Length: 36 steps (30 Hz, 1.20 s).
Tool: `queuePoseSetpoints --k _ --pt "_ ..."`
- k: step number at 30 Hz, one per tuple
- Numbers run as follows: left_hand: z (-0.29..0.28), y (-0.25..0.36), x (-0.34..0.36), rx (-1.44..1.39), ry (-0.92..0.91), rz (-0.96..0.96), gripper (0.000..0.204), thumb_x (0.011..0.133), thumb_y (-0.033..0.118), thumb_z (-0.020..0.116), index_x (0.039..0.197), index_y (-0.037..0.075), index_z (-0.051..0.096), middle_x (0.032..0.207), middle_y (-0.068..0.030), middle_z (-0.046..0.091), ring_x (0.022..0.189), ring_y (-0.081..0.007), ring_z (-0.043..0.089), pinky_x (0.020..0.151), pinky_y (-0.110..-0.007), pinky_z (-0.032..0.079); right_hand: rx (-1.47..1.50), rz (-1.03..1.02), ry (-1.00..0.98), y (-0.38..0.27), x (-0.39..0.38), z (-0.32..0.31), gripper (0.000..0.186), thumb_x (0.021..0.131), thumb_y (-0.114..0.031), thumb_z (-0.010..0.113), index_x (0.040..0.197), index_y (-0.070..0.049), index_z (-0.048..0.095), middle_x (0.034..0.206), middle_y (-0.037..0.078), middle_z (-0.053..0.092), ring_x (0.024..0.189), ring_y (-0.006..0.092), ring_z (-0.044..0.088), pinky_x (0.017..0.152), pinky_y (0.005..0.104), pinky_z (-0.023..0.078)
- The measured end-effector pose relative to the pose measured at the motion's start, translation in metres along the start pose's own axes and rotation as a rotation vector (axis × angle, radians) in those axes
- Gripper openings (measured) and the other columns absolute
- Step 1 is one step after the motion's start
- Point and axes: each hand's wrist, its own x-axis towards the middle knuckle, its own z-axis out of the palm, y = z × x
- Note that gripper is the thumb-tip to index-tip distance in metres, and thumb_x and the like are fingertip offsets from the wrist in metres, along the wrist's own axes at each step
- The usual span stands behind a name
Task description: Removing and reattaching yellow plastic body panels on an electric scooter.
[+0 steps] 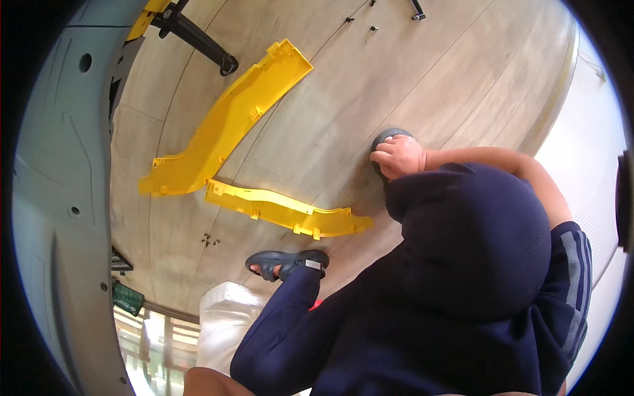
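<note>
My right hand (399, 157) is low by my right foot, over the dark sandal (381, 137). Its fingers are curled and close together, and anything beneath them is hidden. My left hand is out of sight; only bare skin of an arm (214, 383) shows at the lower edge. Left of my right hand, two yellow plastic trim panels lie on the wood-look floor. The larger panel (224, 125) slants toward the upper right. The narrower panel (284, 208), with clips along its edges, runs toward my feet. Several small dark screws (210, 241) lie below it.
A large grey-blue molded body (63, 165) fills the left side. A black leg (198, 43) juts from the top left. More small dark pieces (374, 28) lie near the top. A white block (228, 303) stands by my left leg, a green box (127, 298) at lower left.
</note>
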Motion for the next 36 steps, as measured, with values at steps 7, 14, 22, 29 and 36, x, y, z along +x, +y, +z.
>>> queuePoseSetpoints --k 7,14,22,29,36 --pt "0.014 -0.001 -0.011 -0.052 -0.025 -0.107 0.031 0.091 0.025 0.047 0.113 0.003 0.049 0.111 -0.0118 0.051 0.097 -0.0245 0.049 0.084 -0.041 0.04 0.008 -0.004 -0.025 -0.001 0.0 -0.004 0.019 0.069 -0.014 0.059 0.085 -0.007 0.055 0.073 0.007 0.054 0.069 0.026 0.058 0.063 0.0374 0.047" --pt "0.03 -0.006 -0.03 -0.106 -0.042 -0.227 0.03 0.091 0.024 0.047 0.111 0.003 0.049 0.109 -0.0116 0.052 0.093 -0.0235 0.049 0.082 -0.039 0.041 0.021 -0.038 -0.002 0.002 -0.002 0.003 0.017 0.067 -0.013 0.059 0.082 -0.008 0.053 0.071 0.007 0.053 0.066 0.0261 0.057 0.062 0.0363 0.047" --pt "0.046 -0.009 -0.045 -0.162 -0.076 -0.355 0.028 0.091 0.023 0.047 0.109 0.002 0.05 0.105 -0.0113 0.052 0.089 -0.0223 0.05 0.079 -0.037 0.042 0.033 -0.032 0.031 0.001 -0.001 0.0 0.017 0.067 -0.013 0.06 0.081 -0.007 0.053 0.071 0.007 0.052 0.065 0.0259 0.056 0.06 0.0373 0.045" --pt "0.062 -0.013 -0.056 -0.197 -0.112 -0.461 0.026 0.091 0.022 0.048 0.107 0.002 0.05 0.102 -0.0111 0.052 0.086 -0.0213 0.05 0.077 -0.036 0.042 0.031 -0.035 0.016 0.003 -0.001 0.002 0.017 0.067 -0.013 0.06 0.082 -0.007 0.053 0.07 0.007 0.052 0.065 0.026 0.056 0.06 0.0376 0.046" --pt "0.075 -0.014 -0.066 -0.227 -0.151 -0.57 0.025 0.091 0.021 0.048 0.106 0.002 0.051 0.099 -0.0109 0.052 0.082 -0.0203 0.05 0.075 -0.035 0.043 0.035 -0.037 0.039 0.002 -0.001 0.0 0.018 0.066 -0.012 0.06 0.082 -0.008 0.054 0.069 0.006 0.051 0.064 0.0253 0.056 0.058 0.0366 0.045"
